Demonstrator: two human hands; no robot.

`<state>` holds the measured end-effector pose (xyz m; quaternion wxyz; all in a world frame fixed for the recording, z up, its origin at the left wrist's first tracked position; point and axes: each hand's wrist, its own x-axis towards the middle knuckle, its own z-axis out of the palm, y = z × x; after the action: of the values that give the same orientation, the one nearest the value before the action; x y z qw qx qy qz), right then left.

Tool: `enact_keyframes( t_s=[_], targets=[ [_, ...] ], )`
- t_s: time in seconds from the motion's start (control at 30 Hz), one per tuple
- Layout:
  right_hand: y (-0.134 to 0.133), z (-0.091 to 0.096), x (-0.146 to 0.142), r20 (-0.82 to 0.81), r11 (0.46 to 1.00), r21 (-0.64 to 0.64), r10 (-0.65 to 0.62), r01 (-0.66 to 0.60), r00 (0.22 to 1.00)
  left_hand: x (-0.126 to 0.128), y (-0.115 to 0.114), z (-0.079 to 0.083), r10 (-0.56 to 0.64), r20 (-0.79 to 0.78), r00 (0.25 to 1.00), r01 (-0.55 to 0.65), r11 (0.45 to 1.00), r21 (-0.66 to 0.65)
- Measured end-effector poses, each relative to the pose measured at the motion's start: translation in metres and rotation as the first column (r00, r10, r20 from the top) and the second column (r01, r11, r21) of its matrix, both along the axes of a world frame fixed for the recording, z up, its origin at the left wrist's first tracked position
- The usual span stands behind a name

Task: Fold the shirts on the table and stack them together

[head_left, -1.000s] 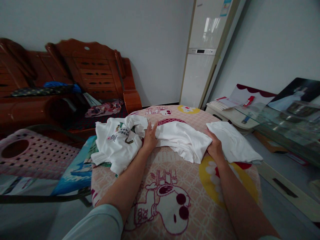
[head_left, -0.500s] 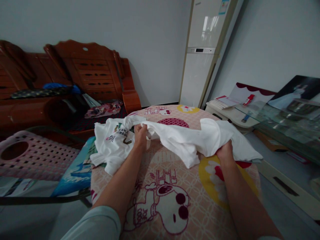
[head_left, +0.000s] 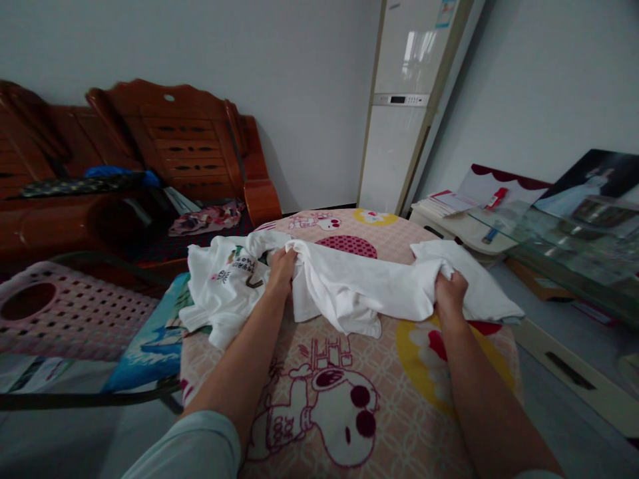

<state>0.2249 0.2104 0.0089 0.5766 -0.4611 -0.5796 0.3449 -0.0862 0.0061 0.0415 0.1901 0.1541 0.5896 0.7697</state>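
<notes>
A plain white garment (head_left: 369, 283) is stretched between my two hands over the round table; its exact cut cannot be made out among the folds. My left hand (head_left: 282, 269) is closed on its left end. At the other end, my right hand (head_left: 451, 291) grips a bunched corner. Left of my left hand lies a crumpled white shirt (head_left: 232, 286) with printed lettering and a small picture. A folded white cloth (head_left: 486, 289) rests at the table's right side, just beyond my right hand and partly behind it.
The table wears a pink patterned cloth (head_left: 399, 412) with cartoon dogs. A woven pink chair (head_left: 74, 313) with a blue cushion (head_left: 154, 342) stands at left, before a wooden bench (head_left: 174, 146). On the right are a glass shelf (head_left: 574, 249) and a white cabinet (head_left: 574, 372).
My right hand has lifted its end of the garment, drawing it straighter and off the folded cloth at right. The loose lower part hangs closer to my left hand. My left hand has barely moved.
</notes>
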Motion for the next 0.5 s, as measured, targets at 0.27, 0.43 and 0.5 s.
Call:
enact_keyframes(
  t_s=[0.27, 0.43, 0.5],
  targets=[
    [-0.059, 0.034, -0.023, 0.445, 0.768, 0.488, 0.191, -0.415, 0.875, -0.002, 0.003, -0.008, 0.026, -0.056, 0.998, -0.029, 0.998, -0.049],
    [-0.095, 0.021, -0.053, 0.675, 0.455, 0.210, 0.572, -0.865, 0.465, -0.002, 0.003, -0.012, 0.025, -0.103, 0.994, -0.031, 0.998, -0.055],
    [-0.091, 0.016, -0.053, 0.592, 0.517, 0.146, 0.637, -0.843, 0.493, 0.000, 0.002, -0.010, -0.001, -0.091, 0.996, -0.002, 0.999, -0.040]
  ],
)
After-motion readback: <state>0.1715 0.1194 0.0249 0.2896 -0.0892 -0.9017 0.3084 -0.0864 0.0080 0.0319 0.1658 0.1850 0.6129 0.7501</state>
